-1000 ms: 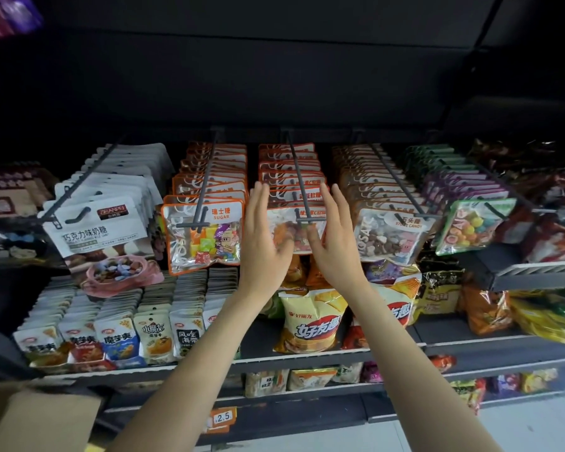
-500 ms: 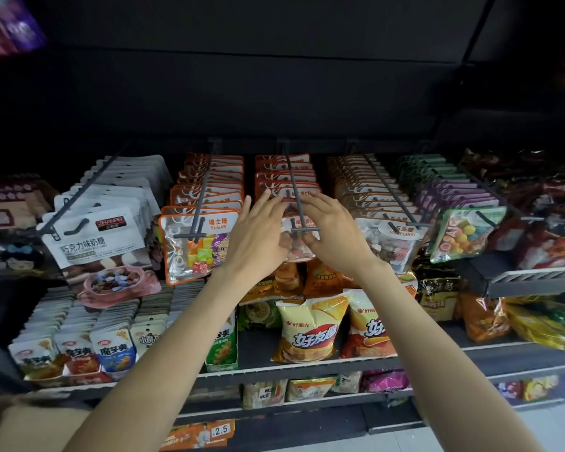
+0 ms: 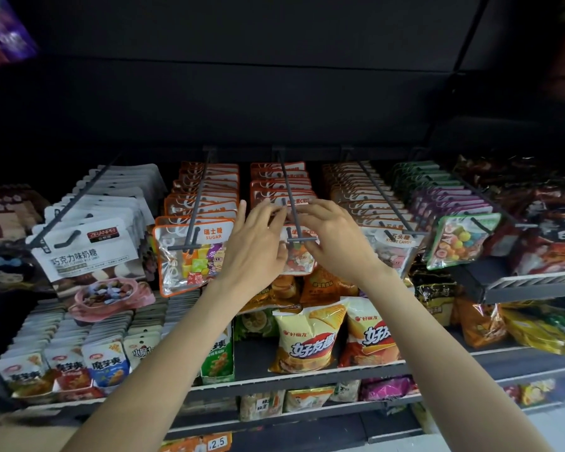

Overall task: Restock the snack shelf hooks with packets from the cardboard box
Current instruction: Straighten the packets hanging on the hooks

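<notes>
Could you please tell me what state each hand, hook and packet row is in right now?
left hand: fingers loosely curled at the front packets of the middle hook, grip unclear.
right hand: likewise, on the other side of the rod.
middle hook: loaded with orange-edged packets.
sugar packets: hanging, hook full.
stone candy packets: hanging, hook full.
white packets: hanging, hook full.

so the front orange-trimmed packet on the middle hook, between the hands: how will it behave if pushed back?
The orange-trimmed packet looks like a thin clear pouch, so probably floppy and light. Hanging from the hook, it would likely swing rather than slide stiffly. Its glossy film may be slippery under the left hand or right hand.
</notes>
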The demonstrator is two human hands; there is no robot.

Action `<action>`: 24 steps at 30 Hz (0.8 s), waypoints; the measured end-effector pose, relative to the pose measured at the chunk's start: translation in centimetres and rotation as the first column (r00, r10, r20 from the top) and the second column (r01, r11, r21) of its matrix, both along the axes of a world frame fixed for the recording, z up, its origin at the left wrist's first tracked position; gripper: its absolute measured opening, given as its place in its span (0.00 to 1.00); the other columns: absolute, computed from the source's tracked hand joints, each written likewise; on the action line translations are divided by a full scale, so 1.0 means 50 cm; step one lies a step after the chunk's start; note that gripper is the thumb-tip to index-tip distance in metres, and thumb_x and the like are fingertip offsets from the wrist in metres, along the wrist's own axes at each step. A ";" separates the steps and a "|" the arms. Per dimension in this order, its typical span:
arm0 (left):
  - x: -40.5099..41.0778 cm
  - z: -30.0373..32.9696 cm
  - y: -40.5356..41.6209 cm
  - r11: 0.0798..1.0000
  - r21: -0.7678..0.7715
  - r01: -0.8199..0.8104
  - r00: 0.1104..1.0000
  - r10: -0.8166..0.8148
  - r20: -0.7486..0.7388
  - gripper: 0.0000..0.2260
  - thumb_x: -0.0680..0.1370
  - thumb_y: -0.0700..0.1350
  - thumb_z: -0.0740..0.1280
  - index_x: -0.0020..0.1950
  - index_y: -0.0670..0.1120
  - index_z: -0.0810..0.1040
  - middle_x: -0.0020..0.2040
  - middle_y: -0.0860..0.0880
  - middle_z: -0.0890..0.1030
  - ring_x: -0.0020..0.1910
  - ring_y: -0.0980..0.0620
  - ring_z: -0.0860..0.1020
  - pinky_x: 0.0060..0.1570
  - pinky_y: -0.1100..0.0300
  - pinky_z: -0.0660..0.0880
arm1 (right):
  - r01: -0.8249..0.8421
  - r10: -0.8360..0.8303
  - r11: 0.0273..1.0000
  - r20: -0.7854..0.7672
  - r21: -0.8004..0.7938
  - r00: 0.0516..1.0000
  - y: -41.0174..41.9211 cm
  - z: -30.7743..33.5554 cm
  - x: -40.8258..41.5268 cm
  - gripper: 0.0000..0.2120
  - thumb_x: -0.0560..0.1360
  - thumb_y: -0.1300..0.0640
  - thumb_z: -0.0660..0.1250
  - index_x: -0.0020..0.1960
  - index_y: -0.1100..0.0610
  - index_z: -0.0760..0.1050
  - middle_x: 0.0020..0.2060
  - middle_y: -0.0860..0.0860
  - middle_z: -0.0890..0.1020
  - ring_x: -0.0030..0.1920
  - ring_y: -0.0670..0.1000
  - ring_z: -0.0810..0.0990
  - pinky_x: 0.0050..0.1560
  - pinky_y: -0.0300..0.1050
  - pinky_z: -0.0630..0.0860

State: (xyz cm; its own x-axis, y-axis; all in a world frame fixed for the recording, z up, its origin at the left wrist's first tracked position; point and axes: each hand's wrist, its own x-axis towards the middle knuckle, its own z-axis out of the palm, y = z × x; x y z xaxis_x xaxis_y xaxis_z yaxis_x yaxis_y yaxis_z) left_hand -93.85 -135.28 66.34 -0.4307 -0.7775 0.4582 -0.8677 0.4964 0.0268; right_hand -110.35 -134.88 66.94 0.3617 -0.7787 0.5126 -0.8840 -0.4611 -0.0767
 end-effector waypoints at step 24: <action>0.021 0.044 -0.025 0.948 0.316 0.043 0.990 -0.083 0.114 0.23 0.84 0.50 0.46 0.78 0.49 0.44 0.78 0.54 0.44 0.76 0.58 0.42 0.74 0.54 0.34 | 0.017 0.032 0.934 -0.131 0.356 0.991 -0.111 0.085 0.001 0.20 0.81 0.59 0.54 0.71 0.54 0.69 0.74 0.48 0.66 0.74 0.50 0.59 0.73 0.51 0.60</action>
